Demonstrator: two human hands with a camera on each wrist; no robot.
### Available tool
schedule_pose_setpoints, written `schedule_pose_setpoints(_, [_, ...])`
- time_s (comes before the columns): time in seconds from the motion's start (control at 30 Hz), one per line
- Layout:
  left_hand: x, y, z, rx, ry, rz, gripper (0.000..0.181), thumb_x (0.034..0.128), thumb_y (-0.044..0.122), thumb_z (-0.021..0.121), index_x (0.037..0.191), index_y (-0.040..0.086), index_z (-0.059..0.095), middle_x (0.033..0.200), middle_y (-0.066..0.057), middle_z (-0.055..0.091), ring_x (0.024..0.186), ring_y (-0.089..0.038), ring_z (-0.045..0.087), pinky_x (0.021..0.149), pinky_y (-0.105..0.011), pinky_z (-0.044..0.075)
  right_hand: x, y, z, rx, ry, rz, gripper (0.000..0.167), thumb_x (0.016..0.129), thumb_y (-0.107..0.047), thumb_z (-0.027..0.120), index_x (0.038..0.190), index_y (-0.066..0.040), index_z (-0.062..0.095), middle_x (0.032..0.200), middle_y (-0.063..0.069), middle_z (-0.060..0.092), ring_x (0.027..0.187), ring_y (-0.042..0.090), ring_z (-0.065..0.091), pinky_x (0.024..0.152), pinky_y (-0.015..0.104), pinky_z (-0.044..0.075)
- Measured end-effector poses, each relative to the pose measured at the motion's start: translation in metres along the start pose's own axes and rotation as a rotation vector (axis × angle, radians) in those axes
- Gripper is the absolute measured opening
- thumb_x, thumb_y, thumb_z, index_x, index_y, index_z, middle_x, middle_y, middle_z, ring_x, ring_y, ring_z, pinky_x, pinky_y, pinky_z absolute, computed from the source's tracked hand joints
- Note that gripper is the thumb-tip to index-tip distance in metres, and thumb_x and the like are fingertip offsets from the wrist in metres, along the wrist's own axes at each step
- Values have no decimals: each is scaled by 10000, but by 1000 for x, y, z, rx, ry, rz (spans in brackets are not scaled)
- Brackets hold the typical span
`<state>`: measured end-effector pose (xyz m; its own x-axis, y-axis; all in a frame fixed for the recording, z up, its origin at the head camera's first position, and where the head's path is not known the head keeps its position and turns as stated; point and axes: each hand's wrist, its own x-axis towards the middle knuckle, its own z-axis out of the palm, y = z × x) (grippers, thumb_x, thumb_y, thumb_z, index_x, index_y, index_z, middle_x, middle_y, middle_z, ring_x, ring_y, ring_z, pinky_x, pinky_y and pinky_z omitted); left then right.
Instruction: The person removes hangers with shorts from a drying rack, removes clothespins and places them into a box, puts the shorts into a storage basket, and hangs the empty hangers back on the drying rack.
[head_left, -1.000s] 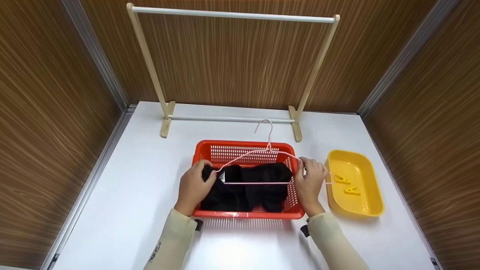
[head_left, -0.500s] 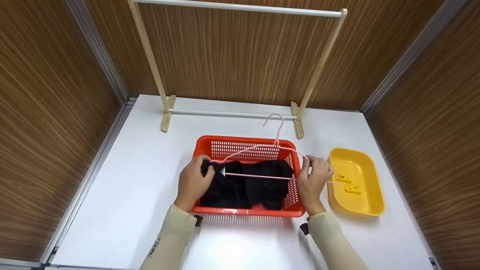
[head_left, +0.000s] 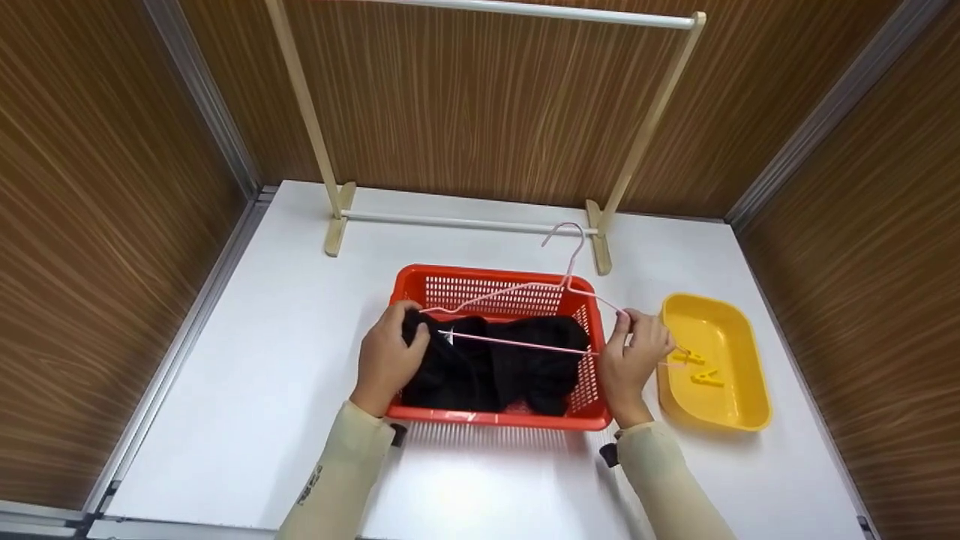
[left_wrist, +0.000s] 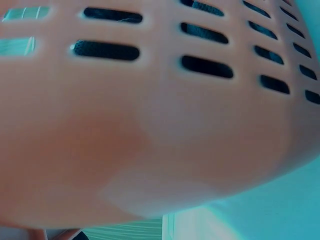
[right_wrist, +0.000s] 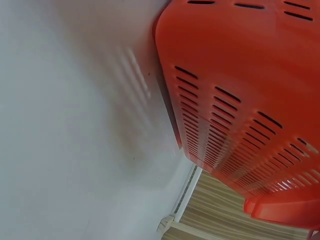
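Observation:
A black garment (head_left: 536,375) with a small white label lies bunched in the red basket (head_left: 499,420). My left hand (head_left: 390,356) grips the garment's edge at the basket's left side. My right hand (head_left: 634,360) pinches the right arm of a pink clothes hanger (head_left: 525,344) beside the basket's right wall. The hanger spans the basket, hook pointing to the back. Its left end meets the garment by my left fingers; whether it sits inside the cloth I cannot tell. Both wrist views show the basket's slotted outer wall (right_wrist: 230,65), with neither hand's grip visible.
A yellow tray (head_left: 720,416) holding yellow clothespins (head_left: 706,378) stands to the right. Behind the basket is a wooden rack (head_left: 652,120) with a white top bar (head_left: 540,9). Wood-grain panels (head_left: 480,112) enclose the white table (head_left: 262,330).
The hanger has tilted, its left end rising toward the garment's edge at my left hand. Its hook and my right hand have shifted slightly right. The head view has tipped downward.

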<state>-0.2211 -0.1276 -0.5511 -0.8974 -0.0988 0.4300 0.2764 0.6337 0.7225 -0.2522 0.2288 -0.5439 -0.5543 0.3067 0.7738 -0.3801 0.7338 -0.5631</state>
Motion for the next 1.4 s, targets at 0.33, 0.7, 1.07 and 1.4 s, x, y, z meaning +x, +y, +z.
schedule_pose_setpoints(0.33, [-6, -3, -4, -10, -11, -27, 323, 977, 185, 644, 1284, 105, 584, 1248, -91, 684, 979, -252, 649, 903, -466, 530, -9, 0, 2, 96, 112, 33, 161, 1015, -91, 551, 935, 28, 622, 862, 177, 542, 879, 382, 441, 903, 481, 235])
schedule_pose_setpoints(0.7, [1, 1, 4, 63, -52, 120, 345, 887, 14, 608, 1228, 54, 574, 1199, -140, 623, 1059, -321, 571, 975, -483, 445, 3, -2, 0, 92, -49, -121, 110, 981, -7, 649, 1027, -14, 749, 868, 134, 650, 836, 344, 547, 832, 451, 327])
schedule_pose_setpoints(1.07, [0, 3, 3, 234, -37, 179, 158, 937, 140, 755, 1089, 135, 712, 1073, -32, 698, 1013, -263, 638, 909, -454, 442, 1, 0, 4, 16, -97, -164, 110, 992, -46, 666, 1051, -6, 751, 879, 138, 688, 801, 350, 600, 769, 466, 410])
schedule_pose_setpoints(1.4, [1, 7, 3, 295, -93, 235, 202, 885, 61, 615, 1002, 117, 770, 1028, -36, 760, 1001, -279, 670, 881, -465, 445, -2, 0, 0, 0, -91, -128, 123, 994, -71, 672, 1065, -14, 755, 866, 126, 686, 788, 306, 607, 719, 419, 462])
